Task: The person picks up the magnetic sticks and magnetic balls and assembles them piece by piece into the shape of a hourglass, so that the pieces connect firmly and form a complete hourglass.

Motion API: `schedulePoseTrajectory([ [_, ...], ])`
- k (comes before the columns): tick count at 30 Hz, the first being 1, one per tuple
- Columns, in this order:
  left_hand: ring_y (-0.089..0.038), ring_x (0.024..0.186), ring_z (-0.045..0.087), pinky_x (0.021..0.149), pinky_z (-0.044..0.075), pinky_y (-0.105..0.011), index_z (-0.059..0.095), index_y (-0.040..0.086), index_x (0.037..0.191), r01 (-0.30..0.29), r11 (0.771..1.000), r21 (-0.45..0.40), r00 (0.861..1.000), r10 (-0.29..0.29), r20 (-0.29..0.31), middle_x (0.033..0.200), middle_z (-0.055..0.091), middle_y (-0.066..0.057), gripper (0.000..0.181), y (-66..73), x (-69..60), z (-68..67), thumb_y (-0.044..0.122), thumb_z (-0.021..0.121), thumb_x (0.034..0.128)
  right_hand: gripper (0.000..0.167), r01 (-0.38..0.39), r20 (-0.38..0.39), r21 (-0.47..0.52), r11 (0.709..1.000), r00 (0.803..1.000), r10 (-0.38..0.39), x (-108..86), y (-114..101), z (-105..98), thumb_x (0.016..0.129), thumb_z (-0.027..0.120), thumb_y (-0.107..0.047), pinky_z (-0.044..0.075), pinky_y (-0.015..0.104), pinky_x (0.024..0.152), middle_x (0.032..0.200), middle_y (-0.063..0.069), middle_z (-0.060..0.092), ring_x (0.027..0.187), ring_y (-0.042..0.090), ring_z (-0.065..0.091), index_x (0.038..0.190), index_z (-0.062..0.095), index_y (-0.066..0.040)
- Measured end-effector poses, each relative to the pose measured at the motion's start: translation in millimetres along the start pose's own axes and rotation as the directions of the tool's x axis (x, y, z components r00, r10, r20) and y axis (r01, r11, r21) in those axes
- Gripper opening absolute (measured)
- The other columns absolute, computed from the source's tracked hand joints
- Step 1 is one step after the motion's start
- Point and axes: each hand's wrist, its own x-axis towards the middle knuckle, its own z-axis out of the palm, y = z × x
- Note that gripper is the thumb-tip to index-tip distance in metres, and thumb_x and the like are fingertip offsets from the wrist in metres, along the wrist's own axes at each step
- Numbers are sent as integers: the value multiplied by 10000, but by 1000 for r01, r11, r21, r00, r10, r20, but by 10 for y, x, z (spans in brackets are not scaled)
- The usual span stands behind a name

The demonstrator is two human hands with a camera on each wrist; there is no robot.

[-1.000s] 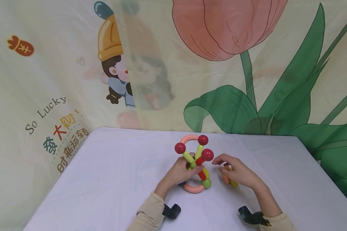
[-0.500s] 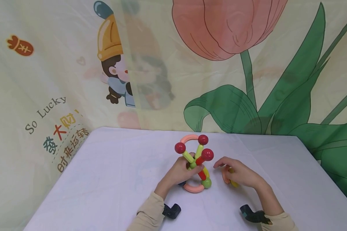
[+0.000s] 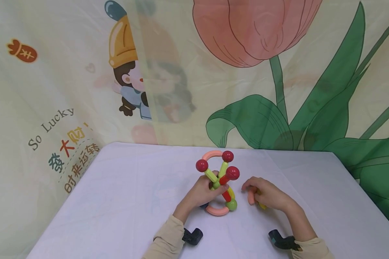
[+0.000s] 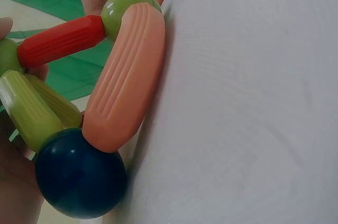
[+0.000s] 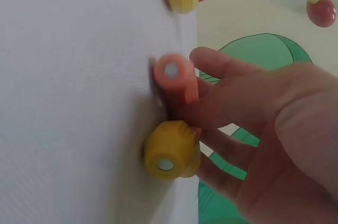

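Observation:
My left hand (image 3: 203, 190) grips the middle of a magnetic stick-and-ball construction in the head view. Its top has red balls (image 3: 202, 166), a pink curved stick (image 3: 212, 154) and light-green sticks (image 3: 223, 169). Lower down are a red stick (image 4: 62, 40), a green ball (image 3: 231, 205), another pink curved stick (image 4: 127, 78) and a dark-blue ball (image 4: 80, 174), close to the tabletop. To the right, my right hand (image 3: 269, 193) pinches a loose pink curved stick (image 5: 174, 73) between thumb and fingers. A yellow stick (image 5: 169, 150) lies beside it, partly hidden by the hand.
White cloth covers the table (image 3: 123, 201). Behind it hangs a printed curtain (image 3: 175, 72) with a tulip and a cartoon figure. A black wrist camera (image 3: 192, 236) sits on the left forearm and another black camera (image 3: 280, 240) on the right.
The right hand has shifted slightly right, its fingers closing in around the loose pink curved stick, which has turned a little. The left hand and the construction have stayed in place.

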Motion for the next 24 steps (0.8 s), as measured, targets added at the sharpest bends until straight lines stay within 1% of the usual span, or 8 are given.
schedulePoseTrajectory([
  [2,-63,765,583,683,504,-221,562,181,954,-8,1000,0,1000,8,-1,857,609,48,202,-2,0,1,357,628,881,286,-16,-23,-47,999,1000,15,8,1,13,804,624,53,493,221,720,924,-24,597,845,135,512,1029,649,-121],
  [3,-64,762,582,681,504,-222,562,180,951,-10,1000,-2,1000,10,-1,853,608,47,200,-3,0,2,355,629,881,265,-21,-29,-62,998,999,19,9,0,18,809,642,31,499,234,733,948,-30,602,861,135,515,1016,657,-132],
  [8,-65,748,576,670,501,-224,561,171,943,-12,1000,-13,1000,12,1,839,607,41,202,4,-5,3,353,627,882,199,-37,-48,-91,995,998,33,16,-11,34,811,706,-71,521,297,767,965,-42,613,892,131,533,984,678,-164],
  [14,-69,760,580,679,505,-226,562,174,961,-2,1000,-15,1000,2,-1,860,612,40,210,8,-10,2,356,630,881,192,-49,-75,-112,992,996,41,32,-16,62,811,720,-109,496,245,744,925,-67,587,874,117,513,982,670,-181],
  [19,-76,763,582,682,508,-229,562,184,973,12,1000,-11,1000,-12,-3,866,610,43,217,6,-10,-1,364,636,877,195,-47,-94,-105,993,995,37,43,-13,87,811,722,-111,484,223,709,876,-65,560,832,114,495,973,640,-181],
  [21,-77,762,583,681,508,-229,562,182,973,12,1000,-11,1000,-12,-3,863,609,41,218,4,-10,-1,362,637,877,199,-42,-109,-98,994,994,32,52,-6,96,812,724,-117,484,220,698,866,-58,562,816,119,497,977,633,-178],
  [24,-74,769,583,686,507,-226,563,178,972,5,1000,-9,1000,-5,-3,865,609,41,217,2,-8,0,361,635,879,205,-40,-145,-82,996,989,27,63,13,114,817,726,-146,494,210,716,897,-60,588,827,116,520,993,627,-184],
])
